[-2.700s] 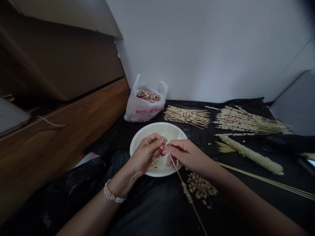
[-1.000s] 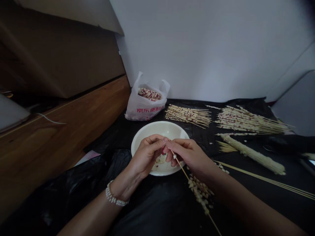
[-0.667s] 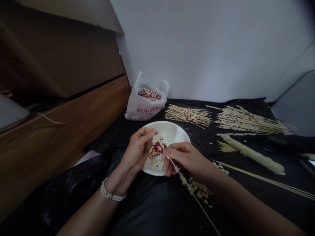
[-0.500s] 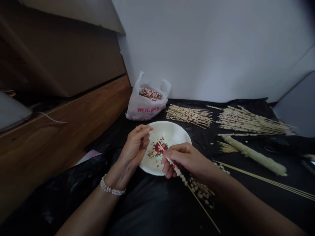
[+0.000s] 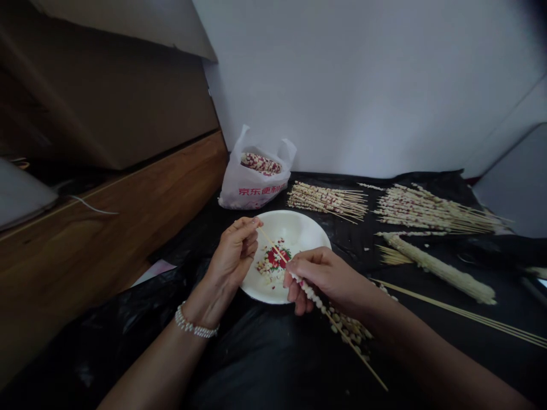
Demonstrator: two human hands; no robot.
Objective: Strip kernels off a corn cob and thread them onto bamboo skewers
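A thin wooden skewer (image 5: pixel 356 348) slants across the view, with pale and reddish kernels threaded along its middle. My left hand (image 5: pixel 236 250), a beaded bracelet at its wrist, pinches the upper tip. Further down, the fingers of my right hand (image 5: pixel 314 276) are closed round the skewer just above the threaded kernels. Both hands are over the near half of a white bowl (image 5: pixel 310 225) that has a red flower pattern and loose kernels (image 5: pixel 267 270) in it. More loose kernels (image 5: pixel 352 326) lie on the black sheet, partly behind the skewer.
Behind the bowl stands a white plastic bag (image 5: pixel 256 185) holding a speckled cob (image 5: pixel 261 163). Two bundles of threaded skewers (image 5: pixel 327 200) lie at the back right. Nearer are a bare cob (image 5: pixel 442 267) and long sticks (image 5: pixel 461 312). A wooden board (image 5: pixel 128 210) borders the left.
The skewer's lower end has swung slightly up and to the right, and the threaded kernels have shifted with it. My right hand has moved slightly; both hands keep their grip.
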